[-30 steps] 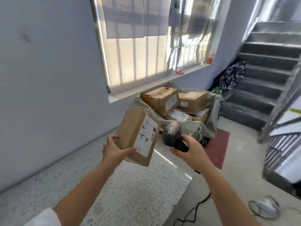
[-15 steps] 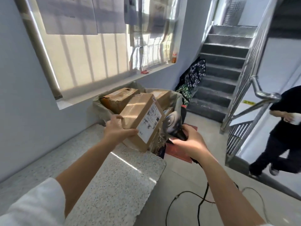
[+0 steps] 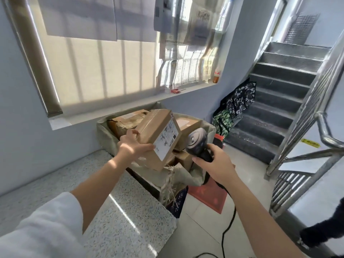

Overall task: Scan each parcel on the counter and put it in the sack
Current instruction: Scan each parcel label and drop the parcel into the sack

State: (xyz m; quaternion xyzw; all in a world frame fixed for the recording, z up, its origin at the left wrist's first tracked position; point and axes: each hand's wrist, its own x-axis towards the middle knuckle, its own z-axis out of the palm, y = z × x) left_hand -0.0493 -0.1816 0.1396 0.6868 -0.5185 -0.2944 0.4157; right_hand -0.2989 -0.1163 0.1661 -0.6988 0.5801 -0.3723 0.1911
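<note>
The left hand [image 3: 133, 146] grips a brown cardboard parcel [image 3: 155, 129] by its near left edge and holds it tilted over the near rim of the grey-green woven sack [image 3: 104, 135], which stands at the far end of the speckled stone surface [image 3: 121, 211] with other cardboard boxes [image 3: 126, 121] inside. The parcel's white shipping label [image 3: 167, 139] faces right and carries barcodes and print too small to read. The right hand [image 3: 217, 164] is closed around the handle of a black corded handheld scanner [image 3: 197, 140], just right of the label.

Stairwell, maybe parcel depot: stairs [image 3: 279, 86], railing [image 3: 324, 127], sack [image 3: 104, 134].
</note>
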